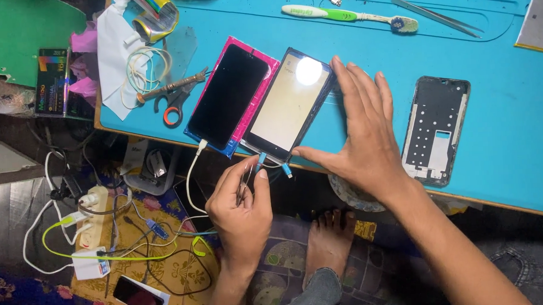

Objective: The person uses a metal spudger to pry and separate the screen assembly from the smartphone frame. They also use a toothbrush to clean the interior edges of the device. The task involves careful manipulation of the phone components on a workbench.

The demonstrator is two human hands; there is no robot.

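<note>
A: At the near edge of the blue mat [510, 102], item one: right hand [367, 131]. State?

B: Fingers spread flat on the mat, thumb out toward 9 o'clock. The fingertips touch the right edge of the lit phone [291, 104]; nothing is clamped in this hand.

A: Item two: left hand [240, 211].

B: Below the table edge, at 6 o'clock of the lit phone. Thumb and fingers are pinched together on a thin metal tool [246, 182], likely tweezers; its tip points up toward the phone's bottom end, by the blue connector [261, 160].

A: Item three: the lit phone itself.

B: Lies tilted, overhanging the mat's near edge, screen pale with a bright glare spot near the top.

A: Adjacent stock?

B: At its 9 o'clock, touching, a dark phone [227, 94] on a pink-and-blue backing, with a white cable [191, 179] plugged into its bottom end. Further toward 9 o'clock, scissors [176, 101] with an orange handle.

A: Right of the hand?

B: At 3 o'clock, well apart, a bare phone frame [436, 129]. At 12 o'clock, a toothbrush [345, 16], and long tweezers [438, 17] beside it.

A: Floor?

B: A power strip [90, 219] at 8 o'clock, amid tangled cables.
</note>
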